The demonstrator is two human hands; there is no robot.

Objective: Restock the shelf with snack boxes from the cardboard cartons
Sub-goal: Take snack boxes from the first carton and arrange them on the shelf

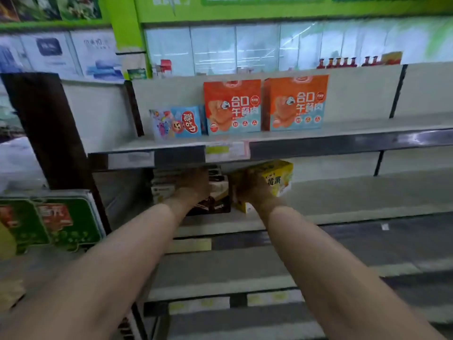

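Both my arms reach into the second shelf [343, 192]. My right hand [250, 187] grips the left end of a yellow snack box [282, 175], which stands on that shelf. Just to its left, my left hand [193, 185] rests against a stack of dark brown and white snack boxes [215, 195]; whether its fingers curl round a box is hidden. On the top shelf [343, 133] stand two orange boxes [232, 106] [295, 103] and a smaller blue and white box [176, 123].
Green boxes [49, 222] are stacked at the left, beside the dark shelf end panel [49, 131]. Lower shelves [343, 241] with price labels run below my arms. The right part of each shelf holds nothing. Red-capped bottles [343, 62] stand behind the shelf unit.
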